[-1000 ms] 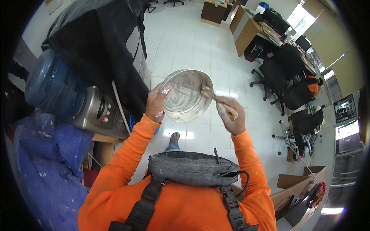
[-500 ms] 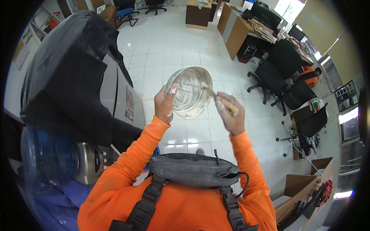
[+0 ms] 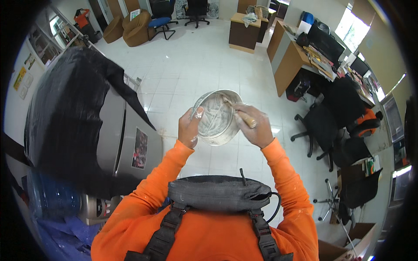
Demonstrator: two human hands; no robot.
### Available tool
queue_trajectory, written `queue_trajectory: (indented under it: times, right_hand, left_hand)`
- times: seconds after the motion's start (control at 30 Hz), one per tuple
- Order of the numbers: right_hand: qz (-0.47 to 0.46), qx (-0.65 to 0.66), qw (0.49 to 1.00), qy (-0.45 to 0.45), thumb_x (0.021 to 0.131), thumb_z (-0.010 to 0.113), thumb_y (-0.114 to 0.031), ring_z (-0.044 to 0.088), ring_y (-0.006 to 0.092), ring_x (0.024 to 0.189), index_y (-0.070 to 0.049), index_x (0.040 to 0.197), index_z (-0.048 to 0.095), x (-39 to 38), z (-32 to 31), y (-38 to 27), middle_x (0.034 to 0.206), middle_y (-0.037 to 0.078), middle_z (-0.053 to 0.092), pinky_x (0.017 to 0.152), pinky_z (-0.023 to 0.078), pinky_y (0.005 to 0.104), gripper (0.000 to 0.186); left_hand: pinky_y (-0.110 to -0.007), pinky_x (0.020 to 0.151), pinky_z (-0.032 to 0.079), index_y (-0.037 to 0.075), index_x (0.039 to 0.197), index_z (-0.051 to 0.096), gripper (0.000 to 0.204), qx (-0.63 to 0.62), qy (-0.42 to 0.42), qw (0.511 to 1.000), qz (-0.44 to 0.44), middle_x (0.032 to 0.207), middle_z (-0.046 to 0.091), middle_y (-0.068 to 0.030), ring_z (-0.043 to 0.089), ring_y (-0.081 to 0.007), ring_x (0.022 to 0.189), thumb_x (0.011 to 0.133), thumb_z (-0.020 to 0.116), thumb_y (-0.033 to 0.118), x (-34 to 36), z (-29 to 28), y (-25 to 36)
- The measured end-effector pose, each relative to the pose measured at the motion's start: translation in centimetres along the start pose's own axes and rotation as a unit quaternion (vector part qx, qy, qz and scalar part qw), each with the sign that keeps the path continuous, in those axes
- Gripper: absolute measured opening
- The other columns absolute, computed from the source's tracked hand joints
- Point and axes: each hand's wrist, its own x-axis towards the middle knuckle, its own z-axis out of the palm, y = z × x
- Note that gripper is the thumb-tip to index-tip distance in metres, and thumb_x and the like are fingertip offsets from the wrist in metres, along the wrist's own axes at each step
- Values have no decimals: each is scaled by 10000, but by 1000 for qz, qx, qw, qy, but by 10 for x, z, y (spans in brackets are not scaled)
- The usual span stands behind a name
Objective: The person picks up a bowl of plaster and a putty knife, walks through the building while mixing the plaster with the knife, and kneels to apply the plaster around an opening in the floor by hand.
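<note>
A round metal pan (image 3: pixel 223 139) hangs in the air before me, its inside coated with a whitish paste (image 3: pixel 212 116). My left hand (image 3: pixel 190 129) is closed on the left side of the pan, thumb over the rim. In my right hand (image 3: pixel 257 127) is a scraper with a wooden handle (image 3: pixel 247 119). Its working end reaches over the right rim into the pan, near the far inner wall; the paste partly hides it. White smears mark both hands.
A fridge (image 3: pixel 130 135) draped with black cloth (image 3: pixel 65 117) stands close on the left, above a blue water bottle (image 3: pixel 52 195). Black office chairs (image 3: pixel 311 124) and a cluttered desk (image 3: pixel 285 61) line the right. Open cardboard boxes (image 3: pixel 365 237) lie at lower right.
My view has tilted up and swung left, showing more of the far room. The scraper's end has moved toward the far side of the pan. Both hands keep their hold.
</note>
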Motion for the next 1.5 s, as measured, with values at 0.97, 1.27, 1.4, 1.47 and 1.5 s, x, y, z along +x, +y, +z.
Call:
queue_trajectory:
  times: [0.97,1.27,1.4,1.47,1.5]
  right_hand:
    - [-50,74,992,-90,859,694,-104,669,310,863,-45,1111,667,438,204,295,1062,141,696,765,559,381,260]
    - [-83,157,983,-52,874,681,-97,685,284,929,-34,1051,689,581,264,429,1086,129,705,797,556,359,189]
    - [11,188,980,-69,883,684,-114,686,254,944,-21,1064,678,656,282,499,1085,140,702,830,541,338,204]
    - [-19,171,982,-78,892,679,-117,686,236,951,-9,1077,668,686,301,530,1085,143,701,842,535,332,215]
    - [1,244,968,-55,909,659,-119,676,219,959,3,1091,655,692,315,535,1083,141,696,848,528,329,219]
  left_hand:
    - [-260,817,455,-39,1135,611,494,-60,105,990,74,979,611,-29,524,-93,890,942,654,413,529,-90,-7]
    - [-263,855,453,-44,1170,599,540,16,175,972,154,1021,629,-48,549,-120,930,939,644,442,700,-112,-23]
    - [-263,871,443,-42,1193,584,568,40,213,957,194,1051,622,-52,542,-121,955,944,625,467,775,-108,-15]
    - [-267,888,436,-40,1211,568,601,-7,238,947,214,1073,615,-56,538,-127,979,942,618,495,816,-101,-11]
    - [-270,901,432,-38,1223,557,627,-59,248,940,226,1085,609,-59,536,-133,997,938,614,517,836,-101,-10]
